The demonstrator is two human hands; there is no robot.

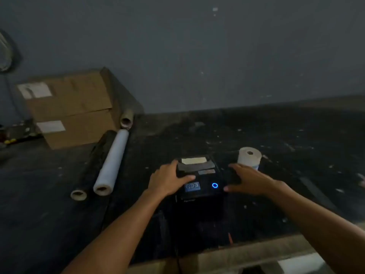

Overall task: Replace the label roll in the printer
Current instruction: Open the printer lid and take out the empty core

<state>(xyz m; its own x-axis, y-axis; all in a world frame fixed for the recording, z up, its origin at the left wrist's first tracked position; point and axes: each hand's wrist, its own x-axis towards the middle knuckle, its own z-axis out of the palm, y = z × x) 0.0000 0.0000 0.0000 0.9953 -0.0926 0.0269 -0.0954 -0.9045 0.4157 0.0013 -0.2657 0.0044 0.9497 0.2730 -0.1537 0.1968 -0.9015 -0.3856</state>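
Observation:
A small black label printer [205, 186] stands on the dark table [286, 147], with a blue ring light on its top and a strip of white paper showing at its back slot. My left hand [167, 180] grips the printer's left side, thumb across the top. My right hand [250, 179] holds the right side, fingers curled against the casing. A white label roll [249, 157] stands upright on the table just behind my right hand.
Three long rolls lie at the left: a white one [111, 163], a dark one [92, 165] and a cardboard tube [126, 119]. Stacked cardboard boxes [71, 107] sit at the back left. A grey wall runs behind the table. The table's wooden front edge [237, 252] is near me.

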